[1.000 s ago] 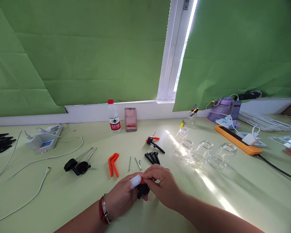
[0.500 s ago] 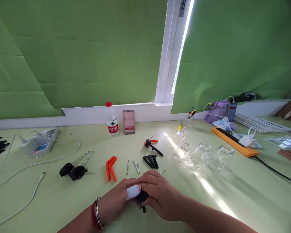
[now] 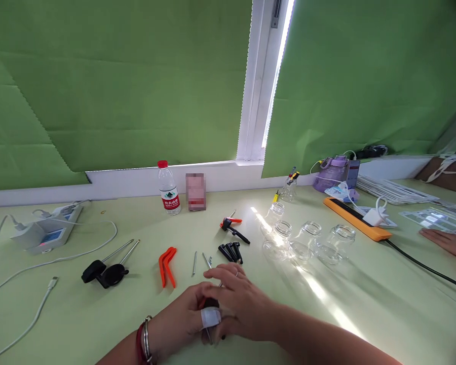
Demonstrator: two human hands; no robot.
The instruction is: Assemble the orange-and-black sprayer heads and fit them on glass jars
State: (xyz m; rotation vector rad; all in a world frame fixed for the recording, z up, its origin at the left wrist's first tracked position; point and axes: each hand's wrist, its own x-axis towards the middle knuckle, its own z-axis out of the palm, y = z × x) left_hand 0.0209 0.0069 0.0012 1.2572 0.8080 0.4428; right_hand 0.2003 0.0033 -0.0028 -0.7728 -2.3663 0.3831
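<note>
Close to the table's front, my left hand (image 3: 186, 314), with a white wrap on its thumb, is closed around a black part with a metal rod (image 3: 212, 302). Fingers of my right hand (image 3: 251, 309) grip the same part from the right and cover most of it. A thin rod end pokes out below the hands. Just beyond them lie several short black handles (image 3: 230, 252), thin metal rods (image 3: 194, 263) and two bent orange pieces (image 3: 167, 266). Farther left are two black round-headed parts with rods (image 3: 114, 275). An assembled black-and-orange piece (image 3: 233, 230) rests behind the handles.
Several glass jars (image 3: 336, 244) stand right of centre. Beyond them are an orange power strip (image 3: 357, 218) and a purple jug (image 3: 329, 175). A water bottle (image 3: 169, 190) is at the back; a white cable (image 3: 30, 317) lies left. Another person's hand (image 3: 446, 243) rests far right.
My hands have shifted slightly left with the black part, and its rod has turned. My right fingers have lifted and moved over it. The whole view has swung slightly right.
</note>
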